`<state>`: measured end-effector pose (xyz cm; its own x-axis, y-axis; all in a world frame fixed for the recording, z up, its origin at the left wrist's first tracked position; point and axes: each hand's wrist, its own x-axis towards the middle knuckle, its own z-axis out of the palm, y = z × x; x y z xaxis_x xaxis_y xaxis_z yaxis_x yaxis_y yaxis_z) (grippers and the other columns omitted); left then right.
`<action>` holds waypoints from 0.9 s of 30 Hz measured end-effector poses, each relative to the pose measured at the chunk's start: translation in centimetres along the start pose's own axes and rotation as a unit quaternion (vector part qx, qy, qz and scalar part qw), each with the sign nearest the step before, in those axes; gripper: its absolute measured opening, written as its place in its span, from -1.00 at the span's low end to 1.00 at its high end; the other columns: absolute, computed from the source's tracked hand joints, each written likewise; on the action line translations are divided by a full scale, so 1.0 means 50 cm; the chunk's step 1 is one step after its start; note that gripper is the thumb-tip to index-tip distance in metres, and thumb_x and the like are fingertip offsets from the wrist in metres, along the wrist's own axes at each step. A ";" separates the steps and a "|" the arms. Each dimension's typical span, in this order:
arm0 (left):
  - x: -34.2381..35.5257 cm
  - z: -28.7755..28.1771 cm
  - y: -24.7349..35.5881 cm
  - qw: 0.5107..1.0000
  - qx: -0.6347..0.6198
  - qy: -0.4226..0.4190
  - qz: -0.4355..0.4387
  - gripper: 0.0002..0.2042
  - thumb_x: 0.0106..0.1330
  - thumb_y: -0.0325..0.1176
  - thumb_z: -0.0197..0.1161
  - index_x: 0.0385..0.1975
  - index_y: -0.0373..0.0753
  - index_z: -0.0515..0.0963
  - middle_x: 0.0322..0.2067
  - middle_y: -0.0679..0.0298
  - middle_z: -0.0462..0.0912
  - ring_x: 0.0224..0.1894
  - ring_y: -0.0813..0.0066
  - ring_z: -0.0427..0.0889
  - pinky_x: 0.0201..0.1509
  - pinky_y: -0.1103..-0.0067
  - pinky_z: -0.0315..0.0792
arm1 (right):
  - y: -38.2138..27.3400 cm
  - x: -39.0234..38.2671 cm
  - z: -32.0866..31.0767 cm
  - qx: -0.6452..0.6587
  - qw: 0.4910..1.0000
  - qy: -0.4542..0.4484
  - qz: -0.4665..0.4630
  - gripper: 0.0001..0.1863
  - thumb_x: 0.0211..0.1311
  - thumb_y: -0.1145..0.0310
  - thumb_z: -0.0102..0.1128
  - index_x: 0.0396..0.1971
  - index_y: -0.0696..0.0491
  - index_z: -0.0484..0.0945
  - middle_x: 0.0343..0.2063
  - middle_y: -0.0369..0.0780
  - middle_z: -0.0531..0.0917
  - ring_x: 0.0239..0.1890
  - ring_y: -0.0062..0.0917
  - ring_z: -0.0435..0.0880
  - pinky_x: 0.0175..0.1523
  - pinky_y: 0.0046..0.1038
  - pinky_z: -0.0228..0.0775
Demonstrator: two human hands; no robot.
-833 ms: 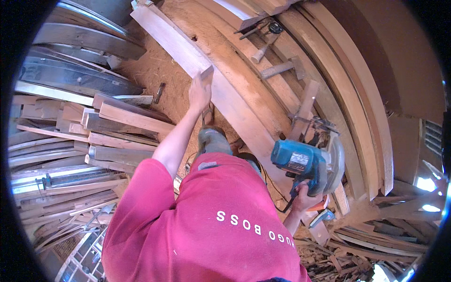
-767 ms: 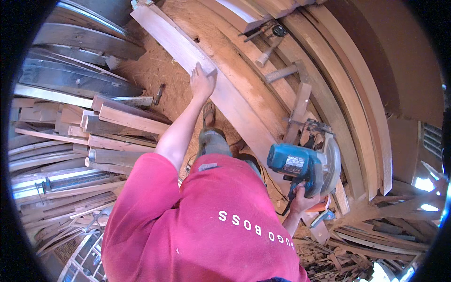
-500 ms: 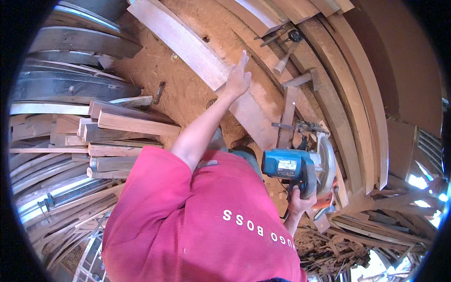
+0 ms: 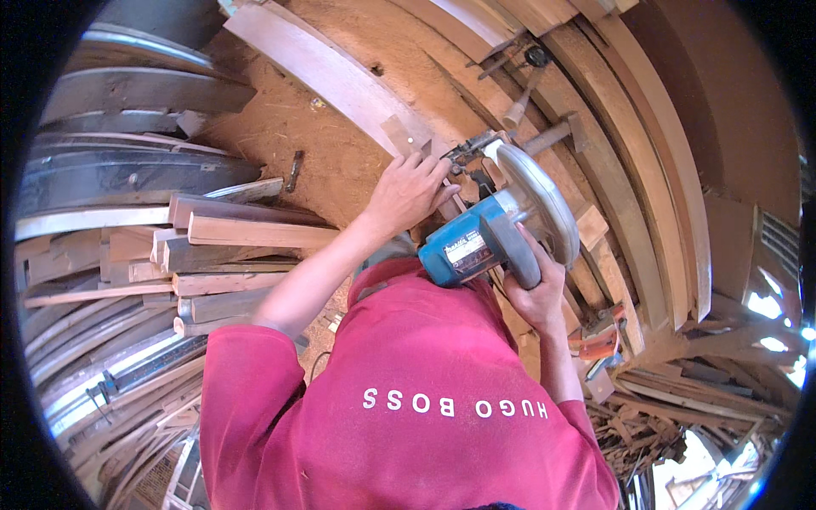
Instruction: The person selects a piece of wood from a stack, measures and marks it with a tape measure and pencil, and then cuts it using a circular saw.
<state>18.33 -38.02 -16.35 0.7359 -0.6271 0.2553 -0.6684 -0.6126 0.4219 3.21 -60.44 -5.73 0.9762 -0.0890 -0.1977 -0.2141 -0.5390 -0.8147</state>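
Observation:
A blue circular saw (image 4: pixel 463 246) with a grey blade guard (image 4: pixel 544 200) is tilted in front of my body. My right hand (image 4: pixel 541 293) is wrapped round its dark rear handle. My left hand (image 4: pixel 408 194) is at the front of the saw, its fingers bent over a narrow wooden strip (image 4: pixel 399 134) beside the base and its thumb on the near side. Beyond the strip, a long pale board (image 4: pixel 314 72) runs away to the far left. The saw hides the board's near end, and I cannot see the blade's edge.
Stacked planks (image 4: pixel 246 229) fill the left side. Long curved-looking beams (image 4: pixel 633 170) lie on the right, with a hammer-like tool (image 4: pixel 552 136) and a funnel-shaped piece (image 4: pixel 516 110) on them. An orange tool (image 4: pixel 599 342) lies nearer, above wood scraps (image 4: pixel 633 429). Sawdust covers the ground (image 4: pixel 314 153).
The saw, in my right hand, has moved left and away from me, with the wooden strip at its front. My left hand has left the board and come to the strip.

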 end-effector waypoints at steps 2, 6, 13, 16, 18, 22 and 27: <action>0.004 -0.011 -0.003 0.998 0.051 -0.032 -0.033 -0.66 0.44 -0.04 0.20 -0.11 -0.22 0.55 -0.33 0.18 0.64 -0.23 0.20 0.64 -0.13 0.35 0.46 | -0.011 0.025 -0.006 -0.021 0.999 -0.029 -0.036 -0.24 -0.01 0.53 0.45 0.32 0.07 0.51 -0.03 0.01 0.76 0.04 -0.27 0.79 0.16 -0.33 0.56; 0.017 0.011 -0.005 0.986 0.157 -0.034 -0.039 -0.67 0.47 -0.02 0.14 -0.27 -0.18 0.62 -0.36 0.19 0.66 -0.25 0.30 0.66 -0.17 0.39 0.45 | -0.016 0.050 -0.006 -0.017 0.994 -0.053 -0.097 -0.22 -0.01 0.56 0.44 0.34 0.06 0.49 -0.07 0.01 0.78 -0.01 -0.32 0.81 0.08 -0.38 0.60; -0.021 0.078 0.027 0.973 0.168 -0.001 -0.157 -0.60 0.41 0.02 0.20 -0.52 -0.14 0.70 -0.49 0.24 0.67 -0.40 0.27 0.72 -0.30 0.30 0.45 | -0.032 0.065 -0.031 -0.040 0.986 -0.141 -0.080 -0.21 -0.05 0.63 0.21 0.35 0.09 0.49 -0.19 -0.01 0.78 -0.13 -0.43 0.80 0.05 -0.42 0.56; -0.025 0.088 0.052 0.963 0.136 0.049 -0.225 -0.56 0.40 0.05 0.20 -0.57 -0.17 0.69 -0.55 0.19 0.69 -0.43 0.21 0.74 -0.32 0.27 0.49 | -0.031 0.073 -0.036 -0.054 0.981 -0.171 -0.075 -0.22 -0.04 0.65 0.13 0.36 0.12 0.47 -0.15 -0.03 0.78 -0.07 -0.43 0.79 0.12 -0.42 0.52; -0.036 0.108 0.059 0.957 0.101 0.024 -0.271 -0.53 0.38 0.08 0.22 -0.55 -0.20 0.69 -0.54 0.16 0.71 -0.46 0.21 0.73 -0.34 0.28 0.51 | -0.024 0.081 -0.038 -0.063 0.978 -0.184 -0.081 -0.22 -0.03 0.65 0.12 0.36 0.13 0.47 -0.10 -0.02 0.78 -0.02 -0.41 0.78 0.16 -0.41 0.51; -0.032 0.134 0.077 0.945 0.074 0.020 -0.317 -0.54 0.41 0.06 0.18 -0.52 -0.21 0.71 -0.51 0.11 0.74 -0.41 0.16 0.77 -0.32 0.22 0.58 | -0.006 0.092 -0.047 -0.068 0.969 -0.195 -0.139 -0.19 -0.02 0.62 0.23 0.39 0.07 0.43 -0.23 0.03 0.78 -0.17 -0.38 0.82 0.01 -0.37 0.58; -0.030 0.132 0.098 0.909 -0.014 0.002 -0.417 -0.51 0.45 0.03 0.11 -0.46 -0.28 0.74 -0.42 0.01 0.76 -0.33 0.02 0.78 -0.23 0.14 0.61 | -0.004 0.103 -0.057 -0.054 0.960 -0.233 -0.142 -0.19 0.02 0.58 0.29 0.41 0.05 0.42 -0.24 0.07 0.77 -0.15 -0.33 0.83 0.00 -0.33 0.59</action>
<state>13.27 -43.27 -20.43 0.9856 0.0512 -0.1610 0.1252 -0.8614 0.4923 8.39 -63.18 -5.05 0.8677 0.4457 -0.2202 0.0872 -0.5726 -0.8152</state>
